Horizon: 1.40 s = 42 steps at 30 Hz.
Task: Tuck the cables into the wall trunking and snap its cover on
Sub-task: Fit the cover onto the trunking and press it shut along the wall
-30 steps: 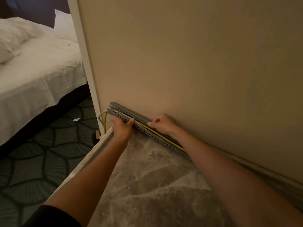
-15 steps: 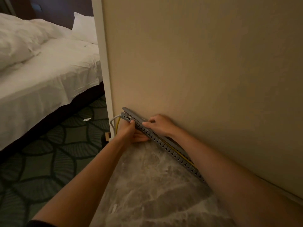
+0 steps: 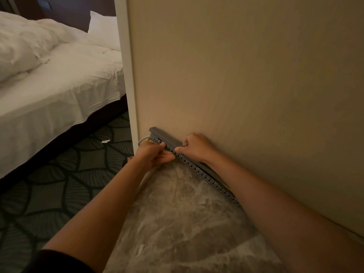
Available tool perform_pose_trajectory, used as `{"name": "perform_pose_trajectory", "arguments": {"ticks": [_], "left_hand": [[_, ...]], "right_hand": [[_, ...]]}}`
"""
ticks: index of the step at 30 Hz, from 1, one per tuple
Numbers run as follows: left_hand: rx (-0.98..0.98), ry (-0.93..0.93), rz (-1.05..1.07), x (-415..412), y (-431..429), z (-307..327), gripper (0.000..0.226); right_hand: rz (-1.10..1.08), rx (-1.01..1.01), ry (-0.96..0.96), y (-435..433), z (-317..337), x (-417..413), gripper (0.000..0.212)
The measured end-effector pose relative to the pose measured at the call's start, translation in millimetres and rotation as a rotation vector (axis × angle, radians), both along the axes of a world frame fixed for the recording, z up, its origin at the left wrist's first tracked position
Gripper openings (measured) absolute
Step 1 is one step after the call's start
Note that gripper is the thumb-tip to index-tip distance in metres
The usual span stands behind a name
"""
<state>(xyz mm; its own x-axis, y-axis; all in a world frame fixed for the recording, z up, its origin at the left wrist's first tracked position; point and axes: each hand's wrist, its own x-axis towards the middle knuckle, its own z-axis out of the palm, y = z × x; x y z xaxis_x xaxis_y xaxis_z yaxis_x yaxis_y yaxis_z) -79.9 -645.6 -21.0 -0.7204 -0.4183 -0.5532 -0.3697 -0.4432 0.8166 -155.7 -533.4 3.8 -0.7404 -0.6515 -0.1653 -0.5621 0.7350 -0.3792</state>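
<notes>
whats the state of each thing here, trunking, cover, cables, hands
trunking: slotted grey channel along the foot of the wall, on the marble ledge
cover: on at the left end; further right I cannot tell
yellow cable: partly showing at the right stretch, not fully tucked
white cable: loops out of the left end
left hand: gripping the trunking's left end
right hand: fingers pressed on the cover

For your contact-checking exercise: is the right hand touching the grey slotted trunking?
Touching. The head view shows the right hand with its fingers pressed onto the grey slotted trunking, no gap visible.
</notes>
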Motion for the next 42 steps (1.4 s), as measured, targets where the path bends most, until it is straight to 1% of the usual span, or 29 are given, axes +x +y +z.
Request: {"name": "perform_pose_trajectory", "arguments": {"ticks": [2, 4, 5, 6, 8, 10, 14, 16, 18, 20, 22, 26, 29, 31, 34, 36, 38, 40, 42], "left_hand": [[-0.029, -0.016, 0.016, 1, -2, 1, 0.012], [-0.088, -0.024, 0.045, 2, -6, -1, 0.016], [-0.105, -0.014, 0.070, 2, -8, -2, 0.021], [-0.108, 0.000, 0.095, 2, -9, -4, 0.023], [-0.132, 0.021, 0.131, 2, -9, -5, 0.022], [-0.178, 0.024, 0.152, -1, -9, -6, 0.024], [-0.207, -0.005, 0.213, -10, -8, -6, 0.030], [-0.175, -0.038, 0.231, -15, -10, -5, 0.029], [-0.059, -0.054, 0.257, -18, -12, -3, 0.026], [-0.005, -0.065, 0.273, -20, -14, -1, 0.029], [-0.023, -0.071, 0.298, -23, -13, -3, 0.036], [-0.032, -0.056, 0.380, -29, -8, -6, 0.035], [-0.022, -0.039, 0.451, -33, -6, -10, 0.044], [-0.037, -0.044, 0.482, -34, -5, -12, 0.046], [-0.055, -0.042, 0.462, -34, -6, -16, 0.040], [-0.085, -0.031, 0.406, -31, -7, -18, 0.030], [-0.089, -0.009, 0.345, -26, -10, -23, 0.030], [0.006, 0.053, 0.285, -22, -14, -28, 0.032], [0.193, 0.162, 0.251, -21, -18, -32, 0.027]], "right_hand": [[-0.002, -0.001, -0.005, 1, -1, 2, 0.034], [0.003, -0.003, -0.021, 1, -2, 6, 0.024], [0.002, -0.004, -0.021, 1, -2, 7, 0.024], [-0.004, -0.004, -0.015, 1, -2, 9, 0.028], [-0.020, -0.005, -0.002, 1, -2, 11, 0.036], [-0.030, -0.005, 0.016, 1, -2, 13, 0.036], [-0.025, 0.027, 0.058, 1, -4, 15, 0.036], [-0.033, 0.039, 0.053, 1, -3, 15, 0.036], [-0.043, 0.047, 0.050, 2, -2, 15, 0.037], [-0.056, 0.045, 0.048, 3, -3, 16, 0.037], [-0.066, 0.039, 0.046, 3, -3, 17, 0.037], [-0.077, 0.020, 0.048, 4, -6, 18, 0.037], [-0.085, -0.002, 0.035, 4, -7, 19, 0.038], [-0.089, -0.026, 0.013, 4, -9, 19, 0.033], [-0.100, -0.061, -0.038, 4, -10, 18, 0.023], [-0.101, -0.060, -0.053, 4, -10, 18, 0.027], [-0.095, -0.069, -0.066, 0, -11, 20, 0.027], [-0.104, -0.108, -0.084, -7, -9, 20, 0.026], [-0.115, -0.117, -0.095, -17, -8, 18, 0.025]]}}
